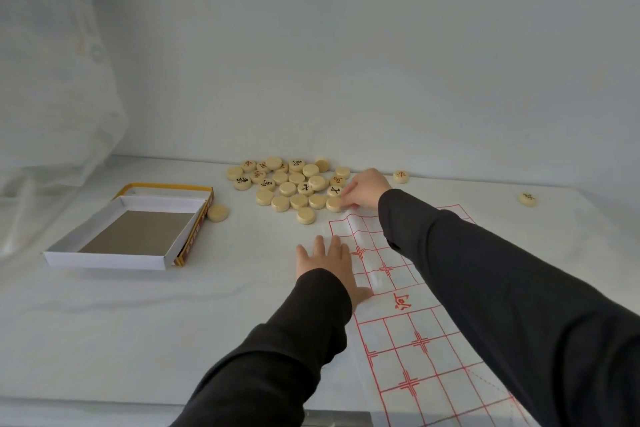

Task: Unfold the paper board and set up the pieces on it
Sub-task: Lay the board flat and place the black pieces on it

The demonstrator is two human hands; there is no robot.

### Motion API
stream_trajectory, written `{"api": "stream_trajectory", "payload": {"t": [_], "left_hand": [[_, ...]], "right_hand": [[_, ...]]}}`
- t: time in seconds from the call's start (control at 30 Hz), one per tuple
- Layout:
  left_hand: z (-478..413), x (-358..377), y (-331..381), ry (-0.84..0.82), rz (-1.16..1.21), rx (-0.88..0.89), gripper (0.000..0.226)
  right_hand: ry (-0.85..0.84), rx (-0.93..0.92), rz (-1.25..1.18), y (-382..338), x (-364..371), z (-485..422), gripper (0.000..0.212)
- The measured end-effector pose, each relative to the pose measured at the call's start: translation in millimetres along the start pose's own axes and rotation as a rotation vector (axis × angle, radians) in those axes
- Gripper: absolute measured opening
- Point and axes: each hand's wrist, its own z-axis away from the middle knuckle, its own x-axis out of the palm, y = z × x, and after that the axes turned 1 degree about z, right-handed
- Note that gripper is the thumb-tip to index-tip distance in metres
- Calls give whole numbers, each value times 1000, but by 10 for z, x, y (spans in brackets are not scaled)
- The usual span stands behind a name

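A white paper board [412,333] with a red grid lies unfolded on the table, running from the centre toward the lower right. My left hand [329,263] presses flat on its left edge, fingers spread. Several round cream pieces [287,189], some marked in red or black, lie in a loose heap beyond the board's far end. My right hand [363,189] reaches over the board to the heap's right side, its fingertips pinched on a blank-faced piece [335,203] that rests on the table.
An open white box tray [104,255] sits inside its yellow lid at the left, with one piece [217,212] beside it. Stray pieces lie at the far right [527,198] and behind my right hand [400,176]. A wall rises just behind the heap.
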Motion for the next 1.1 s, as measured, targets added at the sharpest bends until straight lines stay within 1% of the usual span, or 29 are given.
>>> {"api": "stream_trajectory", "payload": {"t": [0.03,0.1,0.13,0.17,0.27,0.33,0.43,0.6,0.67,0.73,0.83,0.93,1.03,1.1], "left_hand": [[-7,7,4,-1,3,1,90],[-25,13,17,-4,6,7,91],[-32,9,24,-3,7,14,90],[-43,7,36,-1,11,23,90],[-90,-5,68,12,31,69,87],[-149,-22,83,25,40,110,84],[-259,-62,116,48,58,158,82],[-422,-131,187,22,68,182,83],[-481,-160,216,4,72,178,84],[-520,-174,239,-9,69,180,86],[-546,-172,212,-19,74,192,87],[-554,-170,146,-7,81,204,87],[-556,-155,112,10,88,209,87],[-565,-138,104,18,87,204,87]], "right_hand": [[-35,-3,-105,-29,-1,25,7],[-102,-3,-278,-58,5,51,10],[-89,-4,-315,-46,8,42,8],[-41,-7,-298,-21,-7,38,7],[196,18,-88,192,-105,-5,26],[254,60,-13,364,-196,13,31],[284,131,41,616,-321,-53,39],[223,185,25,752,-465,-264,32],[198,161,24,703,-462,-338,24],[161,115,68,590,-415,-382,12],[116,39,115,358,-268,-422,5],[72,-4,38,144,-132,-448,7],[16,-19,-67,0,-76,-443,15],[4,-37,-129,14,-74,-432,31]]}}
